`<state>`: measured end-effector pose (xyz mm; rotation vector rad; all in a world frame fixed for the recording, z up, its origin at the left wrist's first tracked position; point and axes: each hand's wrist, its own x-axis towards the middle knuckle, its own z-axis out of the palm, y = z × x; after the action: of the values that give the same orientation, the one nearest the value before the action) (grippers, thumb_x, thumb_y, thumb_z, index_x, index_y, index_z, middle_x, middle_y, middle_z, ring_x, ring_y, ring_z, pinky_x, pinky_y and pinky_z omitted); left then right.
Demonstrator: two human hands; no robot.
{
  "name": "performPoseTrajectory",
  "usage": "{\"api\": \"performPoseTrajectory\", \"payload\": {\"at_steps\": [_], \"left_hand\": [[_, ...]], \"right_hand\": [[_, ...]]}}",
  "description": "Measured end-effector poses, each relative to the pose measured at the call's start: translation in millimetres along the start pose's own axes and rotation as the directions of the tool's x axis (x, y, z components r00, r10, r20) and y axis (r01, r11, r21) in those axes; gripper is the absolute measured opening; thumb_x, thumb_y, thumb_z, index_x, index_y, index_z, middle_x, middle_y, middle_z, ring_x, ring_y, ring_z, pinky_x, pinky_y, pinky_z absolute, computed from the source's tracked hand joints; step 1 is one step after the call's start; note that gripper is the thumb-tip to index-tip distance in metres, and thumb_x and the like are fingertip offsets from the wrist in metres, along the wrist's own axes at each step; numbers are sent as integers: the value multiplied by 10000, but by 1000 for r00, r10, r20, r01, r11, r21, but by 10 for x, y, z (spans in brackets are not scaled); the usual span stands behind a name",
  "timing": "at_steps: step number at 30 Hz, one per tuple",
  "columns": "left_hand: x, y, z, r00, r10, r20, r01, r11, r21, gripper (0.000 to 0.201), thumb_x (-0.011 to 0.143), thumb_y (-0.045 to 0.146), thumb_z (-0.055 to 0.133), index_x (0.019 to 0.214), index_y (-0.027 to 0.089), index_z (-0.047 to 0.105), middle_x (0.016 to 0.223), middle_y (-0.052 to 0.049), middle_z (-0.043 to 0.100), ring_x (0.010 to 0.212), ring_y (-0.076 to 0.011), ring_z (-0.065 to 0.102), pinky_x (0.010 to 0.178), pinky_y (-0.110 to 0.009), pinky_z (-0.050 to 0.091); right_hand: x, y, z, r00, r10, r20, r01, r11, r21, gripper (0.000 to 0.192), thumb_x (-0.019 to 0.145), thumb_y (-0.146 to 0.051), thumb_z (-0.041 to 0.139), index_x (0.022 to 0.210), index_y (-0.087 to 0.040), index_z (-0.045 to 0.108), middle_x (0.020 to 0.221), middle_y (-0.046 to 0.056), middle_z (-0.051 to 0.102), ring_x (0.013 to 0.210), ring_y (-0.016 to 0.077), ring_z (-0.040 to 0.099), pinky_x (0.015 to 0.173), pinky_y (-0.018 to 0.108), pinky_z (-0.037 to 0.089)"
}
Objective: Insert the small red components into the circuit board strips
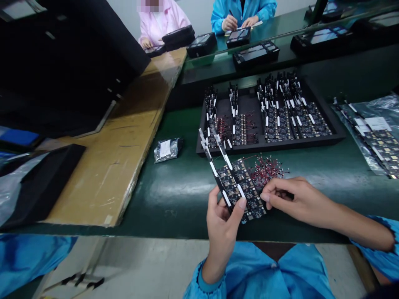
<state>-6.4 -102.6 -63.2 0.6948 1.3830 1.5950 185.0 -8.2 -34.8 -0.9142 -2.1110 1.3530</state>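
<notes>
My left hand (222, 224) grips a black circuit board panel (240, 187) by its lower left side, thumb on top, tilted above the green bench. Black strips with white labels stick out past the panel's upper left end. At the panel's right edge my right hand (296, 199) is closed, thumb and forefinger pinched together. Whatever sits between those fingertips is too small to make out. Just beyond them lies a tangled pile of small red and black wires (266, 170) with pale ends.
A black foam tray (271, 145) holds rows of similar panels. Bagged panels (380, 137) lie at right, a small labelled silver bag (167, 149) at left. Cardboard (124, 145) covers the bench's left part. Two people sit opposite, near black boxed devices (255, 54).
</notes>
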Motion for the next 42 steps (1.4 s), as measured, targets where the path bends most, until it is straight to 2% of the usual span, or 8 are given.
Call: {"api": "performPoseTrajectory", "payload": {"at_steps": [8,14,20,24,27,35,42], "left_hand": [[3,-8,1,1000,0,1,0,1000,-12,659,750,216,835,1353,235,573,983,-147,829,836,-343,778,708,-408,631],[0,3,2,1000,-3,9,3,1000,-7,657,756,213,830,1359,238,572,979,-143,830,829,-338,775,702,-404,626],[1,7,2,1000,-9,-5,9,1000,9,660,744,225,837,1350,232,578,991,-144,829,820,-342,776,686,-398,624],[4,13,5,1000,-13,-5,13,1000,-7,658,734,221,843,1339,236,585,974,-135,831,807,-339,777,680,-391,625],[5,14,4,1000,-16,-1,16,1000,-16,658,735,218,843,1339,229,583,977,-138,830,818,-342,777,690,-394,627],[1,8,-14,999,-33,23,33,999,1,661,744,224,838,1348,242,571,993,-147,825,835,-357,778,694,-427,638],[7,24,-11,998,-42,51,43,999,-24,584,749,197,835,1284,214,602,1004,-161,827,858,-372,783,710,-437,645]], "right_hand": [[-7,-64,-27,1000,6,7,-6,998,-64,170,884,-452,582,935,-462,743,672,-47,758,552,213,679,454,335,506],[-6,-54,-12,1000,-15,-12,15,1000,-5,114,839,-498,638,896,-465,731,641,-60,734,520,210,657,430,334,482],[-3,-126,-47,995,87,38,-86,996,-36,185,910,-465,573,816,-374,704,686,-40,751,589,215,683,499,342,500],[-1,-136,-52,996,75,44,-72,996,-60,178,869,-517,592,814,-399,713,654,-41,732,559,220,662,478,348,478],[-7,-139,-50,994,101,35,-99,993,-58,187,913,-477,562,832,-402,714,676,-43,742,587,217,671,519,350,495],[-13,-43,-33,995,18,95,-14,999,-43,187,868,-471,590,988,-460,734,721,-58,760,576,212,668,497,343,502],[9,-112,-39,994,13,106,-18,999,49,164,880,-433,582,932,-424,738,704,-45,756,561,201,665,477,324,506]]}}
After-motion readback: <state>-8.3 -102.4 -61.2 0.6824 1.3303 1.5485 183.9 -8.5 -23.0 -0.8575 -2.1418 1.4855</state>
